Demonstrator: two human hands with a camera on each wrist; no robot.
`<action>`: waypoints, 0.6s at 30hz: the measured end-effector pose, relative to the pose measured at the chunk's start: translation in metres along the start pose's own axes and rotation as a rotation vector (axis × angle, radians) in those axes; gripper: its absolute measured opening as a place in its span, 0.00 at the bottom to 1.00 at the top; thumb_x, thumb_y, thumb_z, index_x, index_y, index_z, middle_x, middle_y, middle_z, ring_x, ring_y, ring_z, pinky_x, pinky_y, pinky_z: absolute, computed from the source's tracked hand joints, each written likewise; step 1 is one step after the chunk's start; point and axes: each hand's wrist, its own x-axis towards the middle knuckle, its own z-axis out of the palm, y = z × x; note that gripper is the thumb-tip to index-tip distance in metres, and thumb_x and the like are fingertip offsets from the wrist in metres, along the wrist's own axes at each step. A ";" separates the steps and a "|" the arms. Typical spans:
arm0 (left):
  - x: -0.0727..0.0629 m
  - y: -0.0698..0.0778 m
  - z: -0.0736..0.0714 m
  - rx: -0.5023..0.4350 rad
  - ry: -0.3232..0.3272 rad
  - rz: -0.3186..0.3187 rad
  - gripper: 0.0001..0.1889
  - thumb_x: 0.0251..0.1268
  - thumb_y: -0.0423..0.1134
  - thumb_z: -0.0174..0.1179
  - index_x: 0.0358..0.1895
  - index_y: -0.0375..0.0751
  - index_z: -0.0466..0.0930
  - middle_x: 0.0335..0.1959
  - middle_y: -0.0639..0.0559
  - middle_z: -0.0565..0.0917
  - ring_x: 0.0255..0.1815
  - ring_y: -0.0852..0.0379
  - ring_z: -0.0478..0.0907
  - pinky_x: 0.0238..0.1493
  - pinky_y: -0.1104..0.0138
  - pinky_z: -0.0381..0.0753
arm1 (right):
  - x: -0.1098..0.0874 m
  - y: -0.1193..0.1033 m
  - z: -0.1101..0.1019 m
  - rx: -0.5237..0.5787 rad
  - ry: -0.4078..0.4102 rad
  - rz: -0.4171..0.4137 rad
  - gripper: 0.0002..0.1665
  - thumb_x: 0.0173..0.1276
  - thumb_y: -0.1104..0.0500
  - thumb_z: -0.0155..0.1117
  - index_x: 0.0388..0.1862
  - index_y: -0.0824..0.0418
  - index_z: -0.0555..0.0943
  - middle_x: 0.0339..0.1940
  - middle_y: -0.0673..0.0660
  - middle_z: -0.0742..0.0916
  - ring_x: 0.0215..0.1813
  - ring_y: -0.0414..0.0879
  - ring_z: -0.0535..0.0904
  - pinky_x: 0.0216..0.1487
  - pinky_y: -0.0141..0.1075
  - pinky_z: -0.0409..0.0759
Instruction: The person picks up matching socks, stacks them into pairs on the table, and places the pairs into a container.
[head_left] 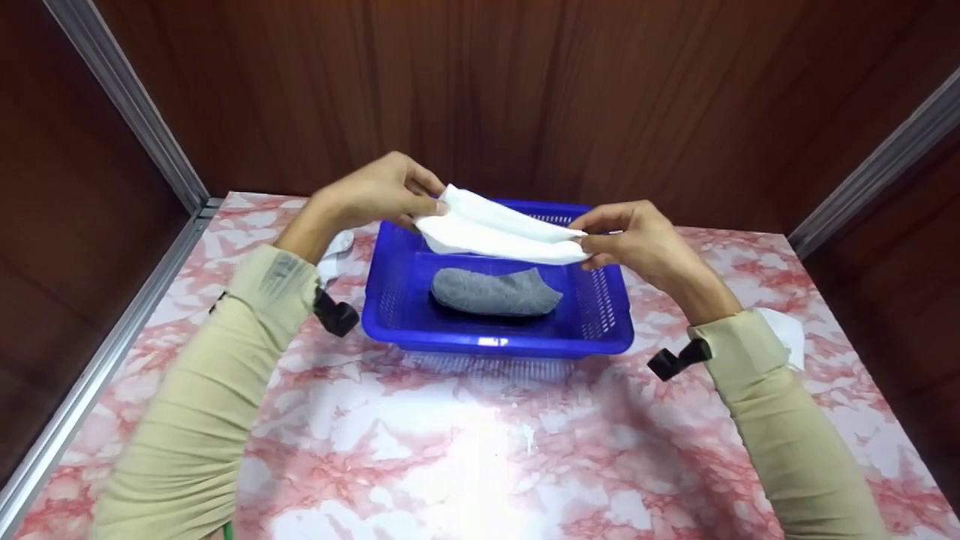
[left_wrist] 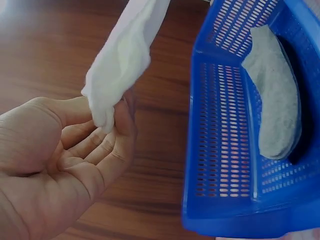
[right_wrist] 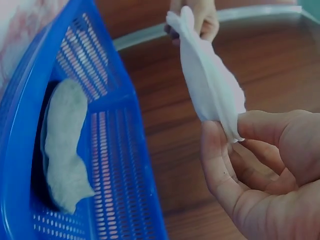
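Observation:
A white sock (head_left: 510, 229) is stretched between my two hands above the blue basket (head_left: 495, 345). My left hand (head_left: 382, 191) pinches one end of it between thumb and fingers. At the other end, my right hand (head_left: 641, 240) pinches the fabric, with the thumb and index finger plain in the right wrist view. The white sock (left_wrist: 120, 65) hangs as soft, layered cloth in the left wrist view. Beneath it, a grey sock (head_left: 495, 292) lies on the basket floor, touched by neither hand.
A white item (head_left: 335, 253) lies on the marbled table (head_left: 360, 450) left of the basket, partly behind my left wrist. Another white item (head_left: 786, 334) shows behind my right cuff. Brown wood panels (head_left: 480, 90) with metal edge strips enclose the back and sides.

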 end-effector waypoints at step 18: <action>0.037 -0.054 0.033 0.052 0.001 -0.068 0.16 0.70 0.32 0.63 0.56 0.25 0.83 0.31 0.56 0.82 0.27 0.66 0.78 0.27 0.75 0.79 | 0.042 0.051 0.012 0.011 -0.074 0.119 0.16 0.70 0.72 0.66 0.57 0.74 0.83 0.36 0.49 0.89 0.35 0.41 0.87 0.40 0.35 0.91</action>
